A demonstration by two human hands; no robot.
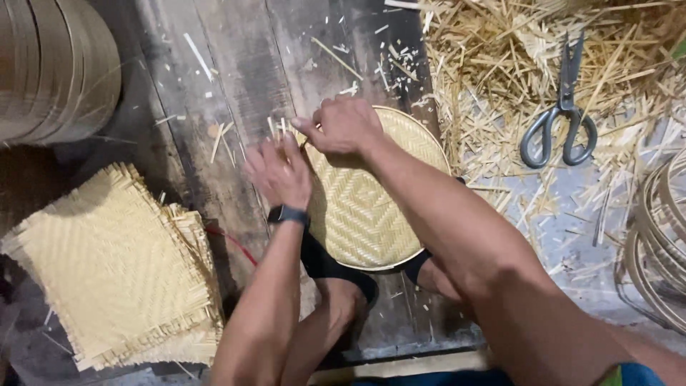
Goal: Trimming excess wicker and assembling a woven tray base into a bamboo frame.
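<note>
Rough dark plank floor (236,78), straw bits everywhere. Round woven tray (371,207) sits mid-floor, propped on feet; right hand (343,127) pinches its top-left rim, left hand (280,174) blurry, fingers spread beside it. Scissors (561,114) far right.

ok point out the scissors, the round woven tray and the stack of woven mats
scissors (564,107), head view, on the pivot where the blades meet
round woven tray (364,207), head view, on its woven centre
stack of woven mats (114,264), head view, middle of the top mat
</note>
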